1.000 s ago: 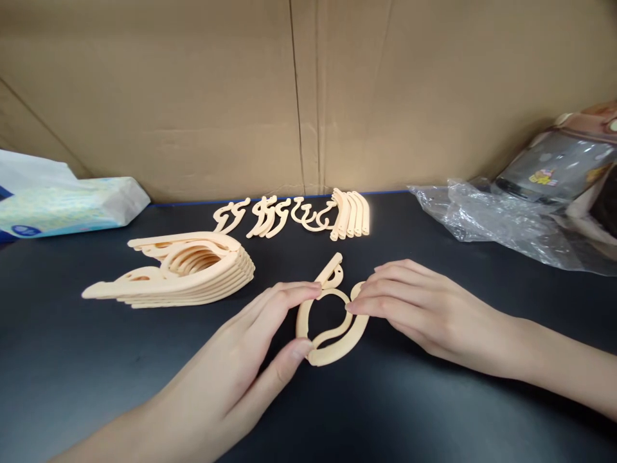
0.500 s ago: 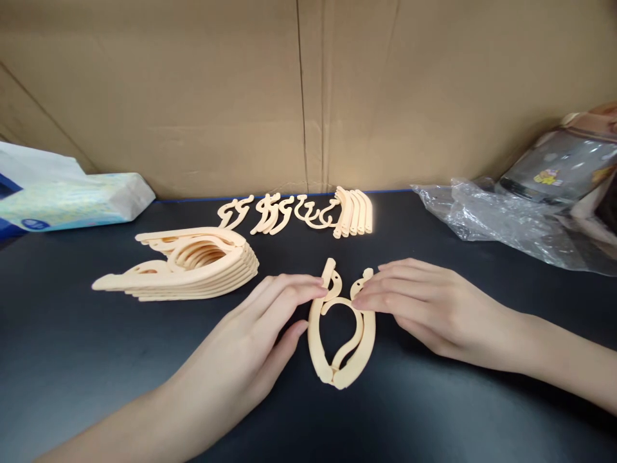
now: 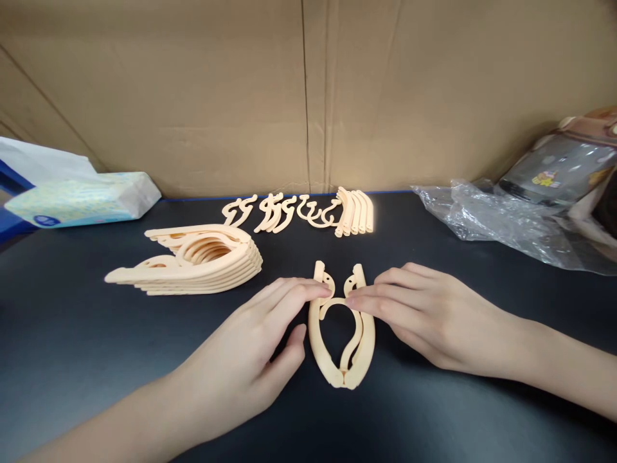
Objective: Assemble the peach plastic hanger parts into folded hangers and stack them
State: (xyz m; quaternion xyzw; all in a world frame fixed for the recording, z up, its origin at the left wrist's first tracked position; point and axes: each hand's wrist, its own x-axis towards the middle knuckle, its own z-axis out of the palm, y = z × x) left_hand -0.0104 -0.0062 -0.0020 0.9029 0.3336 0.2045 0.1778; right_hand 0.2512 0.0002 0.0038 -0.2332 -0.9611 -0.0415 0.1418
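A cream folding plastic hanger (image 3: 343, 334) lies on the black table (image 3: 96, 360) in front of me, its two arms folded down and meeting at the bottom. My left hand (image 3: 255, 350) pinches its left upper end with fingertips, thumb beside the left arm. From the other side my right hand (image 3: 419, 308) pinches the right upper end. Both hands have their fingers pressed together on the hanger.
A stack of folded hangers (image 3: 197, 260) lies to the left. Loose hooks (image 3: 279, 213) and curved arm parts (image 3: 355, 212) line the back edge by a cardboard wall (image 3: 308, 90). A tissue pack (image 3: 81, 199) sits far left, crumpled clear plastic (image 3: 486, 215) and a bag (image 3: 563, 164) far right.
The hanger has turned from tilted to upright, and its two arms have closed toward each other into a narrow loop. Both hands stayed on its upper ends.
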